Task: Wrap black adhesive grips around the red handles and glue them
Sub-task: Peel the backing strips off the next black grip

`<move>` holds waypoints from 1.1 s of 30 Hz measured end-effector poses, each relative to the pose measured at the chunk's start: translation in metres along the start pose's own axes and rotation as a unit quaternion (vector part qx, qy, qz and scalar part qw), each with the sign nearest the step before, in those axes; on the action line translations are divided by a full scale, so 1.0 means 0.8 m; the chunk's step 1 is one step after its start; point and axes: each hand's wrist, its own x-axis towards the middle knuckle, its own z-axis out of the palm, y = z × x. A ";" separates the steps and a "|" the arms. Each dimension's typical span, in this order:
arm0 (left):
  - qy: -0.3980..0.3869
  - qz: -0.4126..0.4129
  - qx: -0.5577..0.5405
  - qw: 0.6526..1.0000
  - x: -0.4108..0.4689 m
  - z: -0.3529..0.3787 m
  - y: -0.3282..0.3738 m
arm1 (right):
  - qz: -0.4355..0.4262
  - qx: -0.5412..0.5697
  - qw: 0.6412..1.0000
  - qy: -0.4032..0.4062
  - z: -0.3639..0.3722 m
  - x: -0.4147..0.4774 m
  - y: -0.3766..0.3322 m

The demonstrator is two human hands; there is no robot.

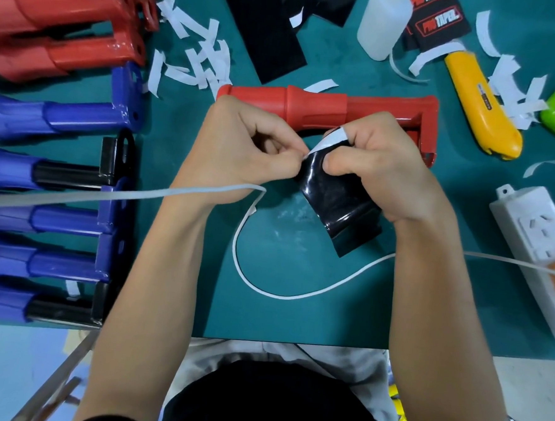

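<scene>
Head: left grip [251,142] pinches white backing [327,141]; right grip [381,165] clutches glossy black sheet [336,199].

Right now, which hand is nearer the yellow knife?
Right. The right hand, gripping the black grip, sits left of the knife. The left hand, pinching the grip's white backing, lies farther left, beyond the right hand.

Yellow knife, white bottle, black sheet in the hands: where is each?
Yellow knife [477,102]: head view, middle of its body.
White bottle [384,20]: head view, its side wall.
Black sheet [338,208]: head view, glossy lower face.
</scene>
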 end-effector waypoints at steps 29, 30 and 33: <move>0.075 0.030 -0.096 0.992 0.010 0.012 -0.012 | -0.172 -0.039 0.969 0.172 0.013 0.008 0.014; 0.080 0.036 -0.099 0.991 0.010 0.012 -0.012 | -0.177 -0.039 0.967 0.180 0.015 0.008 0.014; 0.083 0.047 -0.109 0.989 0.010 0.015 -0.010 | -0.184 -0.044 0.959 0.211 0.023 0.009 0.013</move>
